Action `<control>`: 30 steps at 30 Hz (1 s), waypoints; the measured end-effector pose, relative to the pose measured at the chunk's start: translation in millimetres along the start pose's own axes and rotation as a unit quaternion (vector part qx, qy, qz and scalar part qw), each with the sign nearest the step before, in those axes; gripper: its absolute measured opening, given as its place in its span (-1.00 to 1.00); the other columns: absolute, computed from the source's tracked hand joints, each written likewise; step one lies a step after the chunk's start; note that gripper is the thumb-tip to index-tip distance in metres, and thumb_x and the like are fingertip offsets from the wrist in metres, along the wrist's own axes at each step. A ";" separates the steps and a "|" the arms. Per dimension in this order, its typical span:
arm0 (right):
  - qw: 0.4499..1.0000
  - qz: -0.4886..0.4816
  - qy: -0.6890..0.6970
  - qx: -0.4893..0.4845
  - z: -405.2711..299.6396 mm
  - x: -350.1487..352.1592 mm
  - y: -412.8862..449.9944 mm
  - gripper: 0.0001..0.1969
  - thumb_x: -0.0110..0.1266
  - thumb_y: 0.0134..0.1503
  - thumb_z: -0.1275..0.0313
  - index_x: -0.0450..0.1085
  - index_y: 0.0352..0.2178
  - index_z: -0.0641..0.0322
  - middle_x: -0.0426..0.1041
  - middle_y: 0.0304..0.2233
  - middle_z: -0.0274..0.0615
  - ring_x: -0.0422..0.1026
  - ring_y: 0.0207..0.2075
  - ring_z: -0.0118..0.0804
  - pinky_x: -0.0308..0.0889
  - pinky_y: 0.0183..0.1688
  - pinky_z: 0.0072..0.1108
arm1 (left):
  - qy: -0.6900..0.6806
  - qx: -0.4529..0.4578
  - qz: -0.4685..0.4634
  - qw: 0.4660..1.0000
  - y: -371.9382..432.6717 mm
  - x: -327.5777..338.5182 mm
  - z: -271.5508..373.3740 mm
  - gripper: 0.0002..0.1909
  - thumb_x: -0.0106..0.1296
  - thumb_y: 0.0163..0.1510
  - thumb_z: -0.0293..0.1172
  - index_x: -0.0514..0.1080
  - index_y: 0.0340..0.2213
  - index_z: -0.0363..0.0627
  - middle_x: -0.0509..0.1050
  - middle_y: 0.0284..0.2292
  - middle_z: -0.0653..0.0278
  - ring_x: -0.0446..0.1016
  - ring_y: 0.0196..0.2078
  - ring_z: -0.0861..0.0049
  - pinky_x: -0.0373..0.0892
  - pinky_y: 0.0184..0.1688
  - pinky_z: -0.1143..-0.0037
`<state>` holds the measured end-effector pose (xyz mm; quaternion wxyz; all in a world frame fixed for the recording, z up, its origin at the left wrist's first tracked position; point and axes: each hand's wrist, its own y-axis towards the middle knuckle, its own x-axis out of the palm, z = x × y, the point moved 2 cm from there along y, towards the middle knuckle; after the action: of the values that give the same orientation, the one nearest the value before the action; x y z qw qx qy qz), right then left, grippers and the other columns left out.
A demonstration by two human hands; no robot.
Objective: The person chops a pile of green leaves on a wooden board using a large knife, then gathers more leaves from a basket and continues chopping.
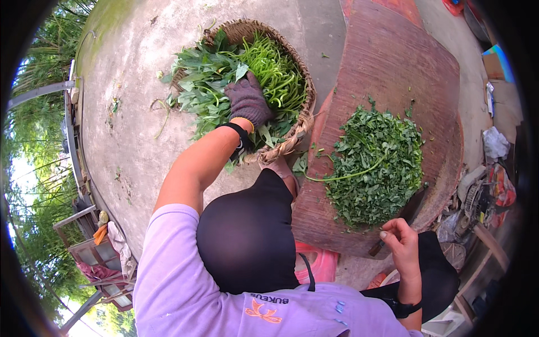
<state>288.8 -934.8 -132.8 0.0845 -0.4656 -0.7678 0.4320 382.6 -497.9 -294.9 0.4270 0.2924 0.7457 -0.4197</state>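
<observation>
My left hand [249,99], in a dark knitted glove, reaches into a woven basket [310,94] at upper centre. It rests among leafy green stems [202,80]; its fingertips are partly hidden, so a grip cannot be made out. Bright green stalk ends [273,63] fill the basket's right side. My right hand [400,238] is bare and loosely curled over the near edge of a wooden board [404,63], with nothing visible in it. Just under it lies a knife [376,247], its blade partly hidden by a heap of chopped greens [377,168]. One long stem [358,175] crosses the heap.
Beneath the board's near edge is a pink plastic stool or basin [322,265]. My black-clad knee [246,240] is close below the basket. Clutter with plastic bags [496,143] lines the right side. Leaf scraps [114,105] dot the concrete floor [139,139].
</observation>
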 end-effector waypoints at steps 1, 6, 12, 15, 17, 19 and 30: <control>1.000 -0.002 -0.002 -0.001 0.7 0.0 0.0 -0.89 0.15 0.00 0.57 0.38 -0.40 0.35 0.37 -0.58 -0.42 0.29 -0.53 -0.62 0.23 -0.46 -0.72 | -0.024 0.034 0.050 0.998 11.8 6.1 -11.8 0.18 0.34 -0.41 0.16 0.06 0.11 -0.34 0.35 -0.07 -0.09 0.33 0.02 0.08 0.20 0.10 0.16; 1.000 0.015 -0.021 -0.010 8.3 -0.5 1.6 -0.89 0.15 0.00 0.56 0.38 -0.41 0.34 0.35 -0.60 -0.43 0.27 -0.54 -0.64 0.20 -0.48 -0.72 | -0.095 0.052 0.010 0.994 33.8 4.5 -33.5 -0.08 0.30 -0.32 0.02 0.19 -0.01 -0.28 0.45 -0.21 -0.04 0.43 -0.09 0.12 0.34 -0.05 0.28; 0.999 0.012 -0.029 -0.013 5.4 -1.6 -1.4 -0.90 0.15 0.00 0.56 0.38 -0.42 0.34 0.36 -0.60 -0.43 0.27 -0.55 -0.63 0.21 -0.48 -0.71 | -0.022 -0.009 -0.028 0.999 2.8 -5.9 -4.9 0.32 0.35 -0.45 0.18 -0.04 0.20 -0.33 0.23 0.07 -0.12 0.20 0.11 0.00 0.09 0.17 0.07; 0.999 0.024 -0.013 -0.037 7.5 -1.6 -0.3 -0.90 0.15 0.00 0.55 0.38 -0.42 0.34 0.35 -0.60 -0.43 0.27 -0.55 -0.63 0.20 -0.48 -0.71 | -0.038 -0.026 -0.008 0.999 17.1 1.4 -11.9 0.33 0.37 -0.46 0.17 -0.05 0.21 -0.32 0.24 0.07 -0.11 0.20 0.11 -0.03 0.10 0.17 0.09; 0.999 0.016 -0.008 -0.029 7.4 -0.8 0.0 -0.89 0.15 0.00 0.55 0.38 -0.42 0.34 0.35 -0.61 -0.44 0.26 -0.55 -0.64 0.20 -0.49 -0.71 | -0.064 -0.019 0.013 0.998 29.2 0.9 -26.0 0.15 0.39 -0.46 0.14 0.14 0.08 -0.25 0.37 -0.04 -0.09 0.32 0.04 0.03 0.27 0.09 0.24; 1.000 0.014 -0.003 -0.022 9.4 -2.2 0.7 -0.89 0.15 0.00 0.55 0.38 -0.43 0.34 0.35 -0.61 -0.44 0.26 -0.55 -0.64 0.20 -0.49 -0.71 | -0.133 0.010 -0.059 0.989 32.3 -14.2 -35.2 0.01 0.38 -0.40 0.02 0.18 0.04 -0.24 0.44 -0.11 -0.05 0.40 -0.02 0.08 0.36 0.01 0.26; 0.999 0.019 -0.029 0.005 18.2 -3.1 8.8 -0.90 0.15 0.00 0.54 0.38 -0.43 0.33 0.33 -0.62 -0.44 0.23 -0.56 -0.64 0.17 -0.51 -0.71 | -0.156 0.014 0.025 0.987 38.8 2.5 -39.9 -0.16 0.37 -0.36 0.07 0.36 -0.06 -0.10 0.50 -0.18 -0.02 0.48 -0.11 0.08 0.40 -0.06 0.27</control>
<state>286.5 -946.2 -149.6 0.0565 -0.4671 -0.7588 0.4504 396.6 -444.2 -300.4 0.5441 0.2479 0.6565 -0.4599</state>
